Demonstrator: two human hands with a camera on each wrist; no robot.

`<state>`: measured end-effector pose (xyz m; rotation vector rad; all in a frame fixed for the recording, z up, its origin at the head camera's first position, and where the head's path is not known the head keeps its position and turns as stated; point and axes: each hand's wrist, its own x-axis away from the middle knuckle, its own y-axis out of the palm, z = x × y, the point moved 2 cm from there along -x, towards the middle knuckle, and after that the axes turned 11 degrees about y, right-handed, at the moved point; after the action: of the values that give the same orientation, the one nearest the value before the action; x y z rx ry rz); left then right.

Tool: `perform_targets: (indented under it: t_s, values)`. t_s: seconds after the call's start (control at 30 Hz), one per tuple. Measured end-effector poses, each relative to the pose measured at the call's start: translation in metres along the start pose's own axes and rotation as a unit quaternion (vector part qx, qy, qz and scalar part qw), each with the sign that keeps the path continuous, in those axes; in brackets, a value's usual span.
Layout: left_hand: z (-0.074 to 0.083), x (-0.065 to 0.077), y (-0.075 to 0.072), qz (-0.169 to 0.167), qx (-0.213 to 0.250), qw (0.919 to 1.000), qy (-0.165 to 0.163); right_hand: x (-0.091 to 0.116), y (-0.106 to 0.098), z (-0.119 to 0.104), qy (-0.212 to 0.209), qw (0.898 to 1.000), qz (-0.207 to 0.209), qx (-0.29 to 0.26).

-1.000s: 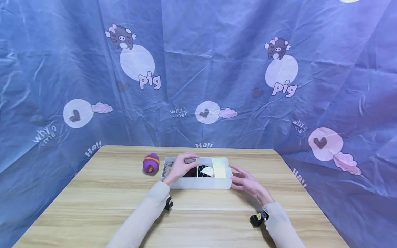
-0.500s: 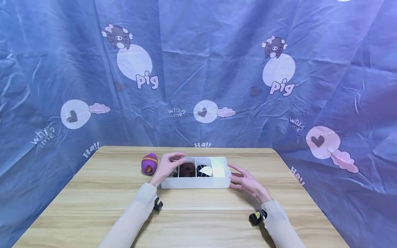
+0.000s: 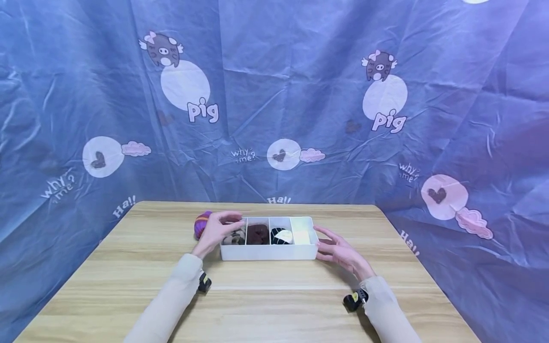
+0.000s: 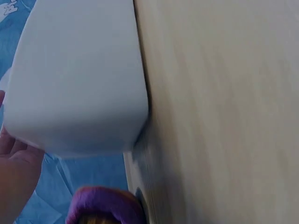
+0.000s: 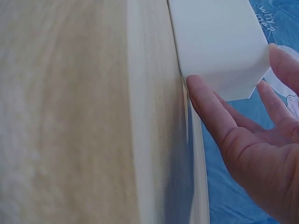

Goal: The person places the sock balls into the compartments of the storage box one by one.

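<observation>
A white divided box (image 3: 269, 253) stands on the table. From left to right its compartments hold a grey patterned cloth bundle (image 3: 235, 237), a dark brown bundle (image 3: 258, 234) and a black-and-white one (image 3: 281, 236), all like rolled-up socks. The rightmost compartment shows bare white. My left hand (image 3: 218, 231) is at the box's left end, its fingers loosely bent over the rim and partly covering the grey bundle. Straight, spread fingers of my right hand (image 5: 254, 135) touch the box's right end. Behind the left hand lies a purple bundle (image 3: 201, 224) with an orange stripe, partly hidden.
The wooden table (image 3: 274, 305) extends in front of the box and to both sides. A blue printed curtain (image 3: 274, 95) hangs along its back and sides. Each wrist carries a small black camera, such as the right one (image 3: 353, 301).
My left hand has moved left, from above the brown bundle to the box's left end, uncovering the brown bundle and covering part of the purple one. The right hand stays at the box's right end.
</observation>
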<state>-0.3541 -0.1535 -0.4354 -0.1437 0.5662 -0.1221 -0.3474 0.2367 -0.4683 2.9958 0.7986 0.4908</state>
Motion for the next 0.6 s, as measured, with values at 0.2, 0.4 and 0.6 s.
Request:
perform_targets:
  t_s: [0.2,0.4,0.6]
  values:
    - [-0.005,-0.002,-0.015,0.011,-0.018,0.9997,-0.014,0.000,-0.001,-0.001,0.001,1.000,-0.003,0.001]
    - [-0.002,-0.005,-0.035,0.046,-0.017,0.9987,-0.019,0.000,-0.002,-0.002,0.002,1.000,-0.007,0.005]
    - [0.003,-0.006,-0.058,0.070,-0.031,0.9966,-0.030,0.000,-0.001,-0.002,0.005,1.000,-0.008,0.006]
